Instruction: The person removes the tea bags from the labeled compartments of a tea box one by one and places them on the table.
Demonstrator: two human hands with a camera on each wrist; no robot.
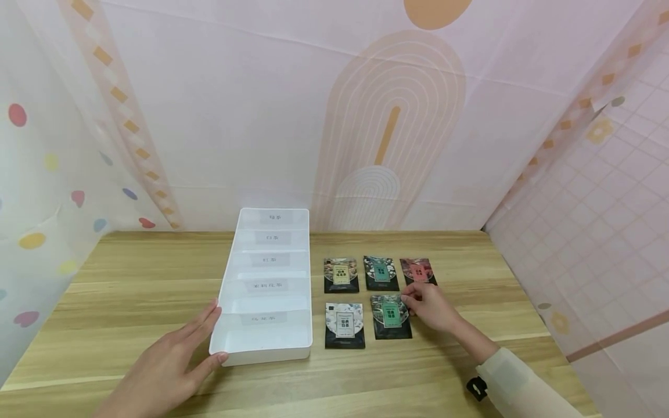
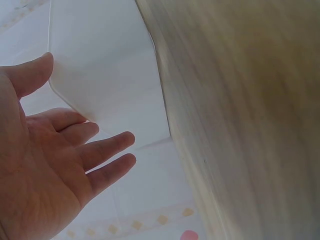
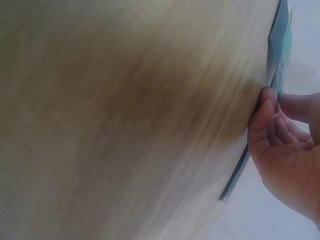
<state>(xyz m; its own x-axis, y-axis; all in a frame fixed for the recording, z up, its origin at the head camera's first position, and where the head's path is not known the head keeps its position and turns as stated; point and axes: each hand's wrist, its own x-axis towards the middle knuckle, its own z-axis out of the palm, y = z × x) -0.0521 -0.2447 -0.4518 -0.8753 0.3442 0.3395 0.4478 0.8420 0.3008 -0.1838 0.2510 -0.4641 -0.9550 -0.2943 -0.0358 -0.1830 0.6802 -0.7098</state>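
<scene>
A long white box with several labelled compartments stands on the table. My left hand is at its near left corner, thumb by the front rim and fingers along the left side. In the left wrist view the fingers of that left hand are loosely spread against the box wall. My right hand pinches the right edge of a green-labelled tea packet. The right wrist view shows the thumb and fingertips of the right hand meeting at the edge of the green packet.
Left of the green packet lies a white-labelled packet. Behind are a yellow-labelled, a teal-labelled and a red-labelled packet, the red one partly behind my right hand. A patterned cloth hangs behind the wooden table.
</scene>
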